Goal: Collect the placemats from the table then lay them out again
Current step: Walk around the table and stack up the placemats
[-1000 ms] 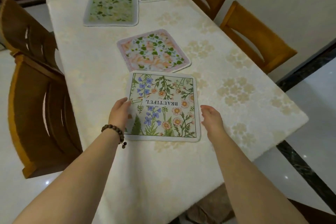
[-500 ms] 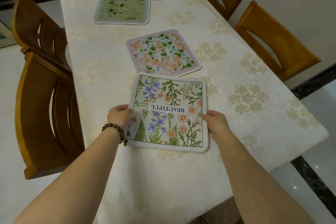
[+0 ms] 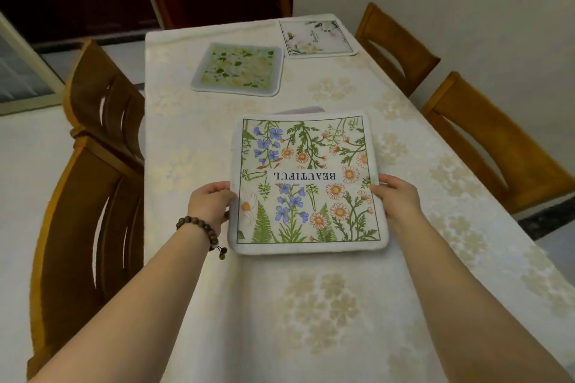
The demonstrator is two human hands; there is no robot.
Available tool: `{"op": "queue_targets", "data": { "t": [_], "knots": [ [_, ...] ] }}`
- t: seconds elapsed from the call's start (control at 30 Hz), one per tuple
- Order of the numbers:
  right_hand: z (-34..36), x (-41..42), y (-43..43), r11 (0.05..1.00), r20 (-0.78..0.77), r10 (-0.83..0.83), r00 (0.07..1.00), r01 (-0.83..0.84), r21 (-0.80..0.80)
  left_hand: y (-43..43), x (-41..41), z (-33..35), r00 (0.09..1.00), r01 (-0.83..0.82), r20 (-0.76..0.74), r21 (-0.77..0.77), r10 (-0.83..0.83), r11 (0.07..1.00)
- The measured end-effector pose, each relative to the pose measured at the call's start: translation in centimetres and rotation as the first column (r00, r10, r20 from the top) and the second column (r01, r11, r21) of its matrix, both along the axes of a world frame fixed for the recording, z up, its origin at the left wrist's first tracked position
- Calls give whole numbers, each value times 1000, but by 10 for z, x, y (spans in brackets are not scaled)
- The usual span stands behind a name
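1. You are holding the "BEAUTIFUL" placemat (image 3: 306, 183) by its two side edges. It is hanging level, seemingly just above the table (image 3: 311, 305), near the middle, with its lettering upside down to you
2. Your left hand (image 3: 211, 204) is pinching the left edge with its fingers curled round it, and your right hand (image 3: 393, 196) is clamping the right edge the same way
3. The held mat is covering a pink placemat (image 3: 300, 110) almost wholly. Only a sliver of its far edge is showing, so I cannot tell whether the two are touching
4. Further off, a green placemat (image 3: 238, 69) and a pale placemat (image 3: 315, 37) are lying flat on the cloth, just apart from each other
5. The held mat looks soft. If you are letting go with one hand to reach the next, it is likely to flop or fold, and dragging it low could be pushing the pink one askew or rucking the cloth
6. No tray or basket is showing. The table alone is bearing the mats, with wooden chairs (image 3: 497, 146) standing along both sides
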State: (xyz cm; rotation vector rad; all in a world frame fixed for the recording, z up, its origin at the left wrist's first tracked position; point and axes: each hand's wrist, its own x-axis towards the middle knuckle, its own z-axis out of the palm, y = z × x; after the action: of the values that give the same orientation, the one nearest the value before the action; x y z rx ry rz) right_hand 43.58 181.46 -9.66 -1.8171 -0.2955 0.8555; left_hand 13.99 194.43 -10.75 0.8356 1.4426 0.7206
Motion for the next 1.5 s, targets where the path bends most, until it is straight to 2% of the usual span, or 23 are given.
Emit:
{"op": "queue_targets", "data": {
  "t": [0.27, 0.53, 0.87, 1.03, 1.17, 1.27, 1.4, 1.5],
  "knots": [
    [-8, 60, 106, 997, 91, 63, 994, -58, -55, 65, 44, -20, 1000, -17, 0, -30, 17, 999],
    [-52, 92, 162, 990, 81, 98, 992, -89, -110, 102, 72, -60, 979, -39, -197, 39, 46, 998],
    [-78, 94, 182, 970, 174, 208, 963, -179, -166, 111, 72, -88, 932, 55, -362, 112, -10, 992],
    [-75, 102, 186, 961, 153, 221, 963, -189, -201, 115, 68, -86, 963, -23, -261, 149, 62, 989],
    [-66, 104, 191, 971, -52, 87, 995, -96, -219, 124, 63, -75, 987, -144, -66, 19, 145, 989],
    [-63, 105, 194, 965, -137, 73, 988, -104, -239, 129, 57, -69, 981, -177, 66, -90, 184, 980],
    [-59, 103, 196, 936, -124, 156, 980, -187, -300, 129, 55, -65, 982, -114, 131, -175, 138, 978],
    [-59, 103, 197, 900, -52, 246, 968, -248, -358, 130, 58, -62, 995, -40, 83, -153, 53, 987]
  ]
}}
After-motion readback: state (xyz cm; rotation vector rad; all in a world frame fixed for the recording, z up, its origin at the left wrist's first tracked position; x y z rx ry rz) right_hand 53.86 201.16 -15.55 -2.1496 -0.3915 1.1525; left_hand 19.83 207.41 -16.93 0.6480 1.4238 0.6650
